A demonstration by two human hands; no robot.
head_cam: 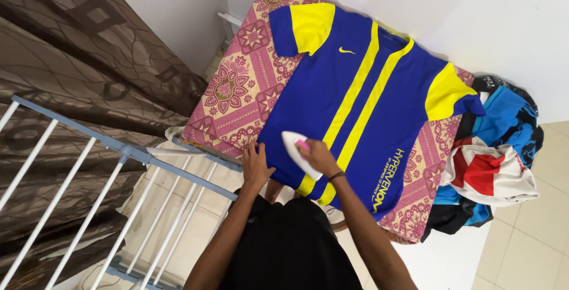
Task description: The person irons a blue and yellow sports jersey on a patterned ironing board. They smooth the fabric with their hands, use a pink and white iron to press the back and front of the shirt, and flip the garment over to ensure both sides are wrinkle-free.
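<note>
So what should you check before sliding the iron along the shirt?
1. Right hand grips iron: ok.
2. Left hand flat on the shirt hem, apart from the iron: ok.
3. Shirt spread flat on the patterned cloth: ok.
4. Iron's cord out of the way: cannot tell.
5. Clothes pile off the shirt: ok.

Jersey point(355, 100) royal blue, yellow shoulders, two yellow stripes down the middle, yellow lettering at hem. Iron point(299, 152) white with pink handle. Cloth point(237, 88) underneath pink and cream, floral medallion pattern. Curtain point(71, 65) brown, darker line motif. Drying rack point(118, 165) grey-blue frame, white rods. Clothes pile point(495, 148) blue, black, white, red.
</note>
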